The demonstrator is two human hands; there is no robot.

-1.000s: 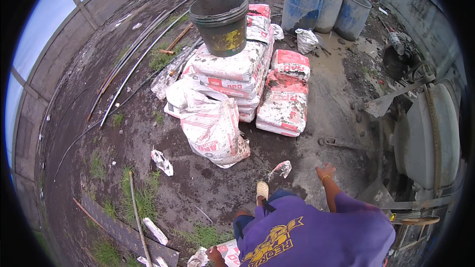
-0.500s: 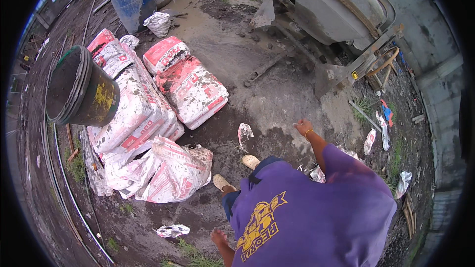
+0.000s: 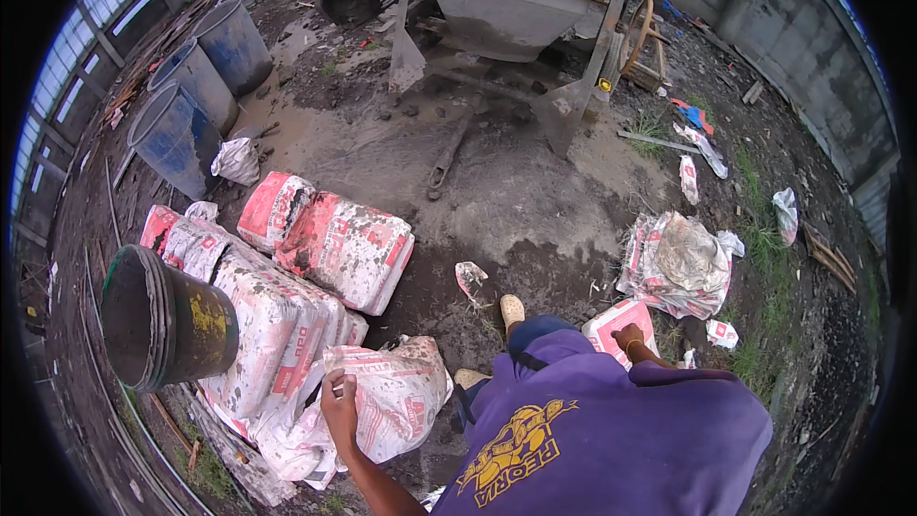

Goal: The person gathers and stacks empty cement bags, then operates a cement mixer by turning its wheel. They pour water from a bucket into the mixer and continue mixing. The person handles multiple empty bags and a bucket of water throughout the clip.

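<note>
My left hand (image 3: 339, 403) is raised at the lower left, its fingers loosely bent and apart, with nothing in it. In the picture it overlaps a slumped white-and-red sack (image 3: 396, 401); I cannot tell whether they touch. My right hand (image 3: 629, 340) hangs at my right side, fingers loosely curled but not gripped round anything. Behind it on the ground shows a red-and-white sack (image 3: 611, 321). To the left, full, dirt-spattered cement sacks (image 3: 349, 250) lie stacked, and a black bucket (image 3: 167, 320) with a yellow patch stands on them.
A grey concrete mixer (image 3: 516, 5) stands ahead, with a handwheel (image 3: 635, 36) on its right. Blue drums (image 3: 177, 139) stand at the far left. A pile of flattened sacks (image 3: 678, 263) lies to the right. A concrete wall (image 3: 812, 67) bounds the right side.
My view has turned rightward and up, showing more of the mixer and the flattened sack pile. My left hand has risen forward; my right hand has swung back to my side.
</note>
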